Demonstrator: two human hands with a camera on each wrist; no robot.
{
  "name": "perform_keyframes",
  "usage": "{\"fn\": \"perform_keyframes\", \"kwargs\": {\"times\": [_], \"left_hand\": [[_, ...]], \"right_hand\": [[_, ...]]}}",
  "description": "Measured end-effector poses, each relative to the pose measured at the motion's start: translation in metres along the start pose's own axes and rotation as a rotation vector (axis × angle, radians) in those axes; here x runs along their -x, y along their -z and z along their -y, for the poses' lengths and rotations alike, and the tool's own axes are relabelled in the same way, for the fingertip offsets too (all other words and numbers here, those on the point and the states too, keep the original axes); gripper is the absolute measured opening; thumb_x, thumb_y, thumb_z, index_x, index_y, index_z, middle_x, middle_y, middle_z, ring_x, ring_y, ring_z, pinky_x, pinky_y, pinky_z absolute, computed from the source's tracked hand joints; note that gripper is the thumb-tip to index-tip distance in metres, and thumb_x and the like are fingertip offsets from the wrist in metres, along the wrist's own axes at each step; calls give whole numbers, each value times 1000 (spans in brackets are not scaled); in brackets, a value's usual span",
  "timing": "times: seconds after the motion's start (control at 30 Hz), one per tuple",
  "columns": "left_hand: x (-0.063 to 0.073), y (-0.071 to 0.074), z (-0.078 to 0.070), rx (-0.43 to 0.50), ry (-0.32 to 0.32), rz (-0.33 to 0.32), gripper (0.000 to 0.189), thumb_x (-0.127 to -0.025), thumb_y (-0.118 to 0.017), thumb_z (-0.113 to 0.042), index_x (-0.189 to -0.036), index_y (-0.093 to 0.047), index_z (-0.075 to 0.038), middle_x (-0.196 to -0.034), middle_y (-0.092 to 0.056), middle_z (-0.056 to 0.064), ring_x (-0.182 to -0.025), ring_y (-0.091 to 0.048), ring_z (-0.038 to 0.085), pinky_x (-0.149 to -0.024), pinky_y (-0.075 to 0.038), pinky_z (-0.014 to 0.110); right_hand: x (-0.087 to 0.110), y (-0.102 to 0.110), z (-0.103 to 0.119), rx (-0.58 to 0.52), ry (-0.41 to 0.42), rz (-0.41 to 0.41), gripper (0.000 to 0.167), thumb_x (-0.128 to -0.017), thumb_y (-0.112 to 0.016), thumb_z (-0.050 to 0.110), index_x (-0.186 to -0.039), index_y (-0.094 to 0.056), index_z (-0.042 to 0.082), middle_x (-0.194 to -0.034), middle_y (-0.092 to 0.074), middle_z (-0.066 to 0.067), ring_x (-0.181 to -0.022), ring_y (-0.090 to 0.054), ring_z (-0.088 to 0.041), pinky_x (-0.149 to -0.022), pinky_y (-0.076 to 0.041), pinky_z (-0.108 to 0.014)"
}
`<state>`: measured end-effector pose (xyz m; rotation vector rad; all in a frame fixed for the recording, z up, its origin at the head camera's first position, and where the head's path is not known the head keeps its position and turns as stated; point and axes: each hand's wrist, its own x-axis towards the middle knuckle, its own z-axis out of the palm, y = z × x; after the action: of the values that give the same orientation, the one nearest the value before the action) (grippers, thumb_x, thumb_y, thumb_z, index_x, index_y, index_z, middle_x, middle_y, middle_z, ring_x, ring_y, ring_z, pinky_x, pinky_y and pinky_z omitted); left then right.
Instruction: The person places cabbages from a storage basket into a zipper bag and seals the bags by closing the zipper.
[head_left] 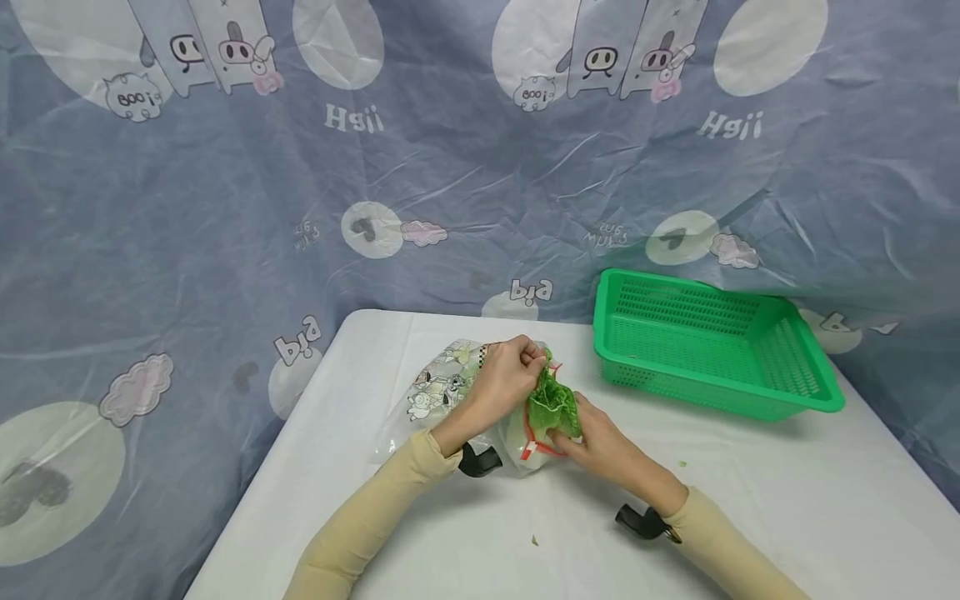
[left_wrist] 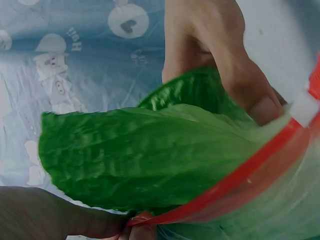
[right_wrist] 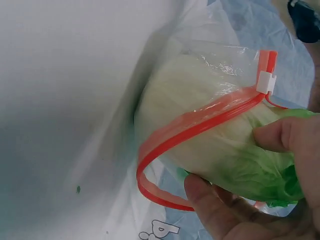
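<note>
A leafy green lettuce [head_left: 553, 402] lies partly inside a clear slider zip bag [head_left: 442, 392] printed with cartoon figures. The pale base is inside; the green leaves stick out past the red zip edge. My left hand [head_left: 510, 375] pinches that red edge between thumb and fingers, as the left wrist view shows close up at the zip strip [left_wrist: 200, 200]. My right hand [head_left: 603, 442] grips the lettuce [right_wrist: 240, 155] around its leaves, thumb on one side and fingers on the other. A white slider [right_wrist: 266, 82] sits at one end of the zip.
A green perforated plastic basket [head_left: 720, 396] stands at the back right of the white table [head_left: 465, 550]. Small green leaf scraps [head_left: 535, 541] lie on the cloth. A patterned blue-grey curtain [head_left: 450, 167] hangs behind the table.
</note>
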<state>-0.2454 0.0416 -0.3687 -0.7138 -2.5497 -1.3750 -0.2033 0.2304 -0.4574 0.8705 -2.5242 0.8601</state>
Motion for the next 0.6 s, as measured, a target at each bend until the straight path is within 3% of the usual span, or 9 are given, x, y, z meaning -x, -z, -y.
{"fn": "perform_keyframes", "kwargs": {"times": [0.13, 0.27, 0.43, 0.5, 0.6], "left_hand": [[3, 1, -6, 3, -40, 46, 7, -90, -62, -11, -85, -66, -9, -73, -66, -2, -59, -55, 4, -55, -46, 17], [5, 3, -11, 3, -43, 76, 6, -90, -63, -12, -86, -66, -10, -76, -69, -2, -61, -57, 2, -58, -46, 16], [7, 5, -14, -53, -60, 69, 9, -91, -62, -13, -83, -66, -11, -74, -70, -4, -58, -55, 2, -69, -45, 20], [10, 5, -16, -58, -76, 76, 9, -90, -62, -12, -82, -66, -11, -72, -68, -4, -59, -54, 2, -76, -45, 22], [14, 7, -21, -46, -80, 108, 9, -90, -61, -12, -82, -65, -10, -69, -65, -4, -57, -52, 2, -69, -47, 20]], "right_hand": [[-2, 2, 4, 5, -15, 1, 49, -83, -68, 8, -128, -51, 1, -115, -62, -10, -106, -63, -23, -87, -54, -43], [-8, 3, 13, -1, -114, 2, 46, -84, -68, 11, -126, -53, 0, -108, -64, -9, -100, -64, -21, -82, -55, -41], [-19, -2, 22, 38, -202, -27, 26, -82, -67, 9, -106, -60, 0, -84, -60, -4, -74, -56, -13, -62, -49, -28], [-24, -3, 22, 35, -224, -15, 24, -83, -68, 9, -104, -61, -1, -79, -60, -5, -69, -53, -13, -58, -46, -26], [-29, -1, 20, -3, -311, 33, 31, -85, -68, 11, -113, -60, 0, -86, -65, -8, -74, -58, -14, -61, -47, -27]]}}
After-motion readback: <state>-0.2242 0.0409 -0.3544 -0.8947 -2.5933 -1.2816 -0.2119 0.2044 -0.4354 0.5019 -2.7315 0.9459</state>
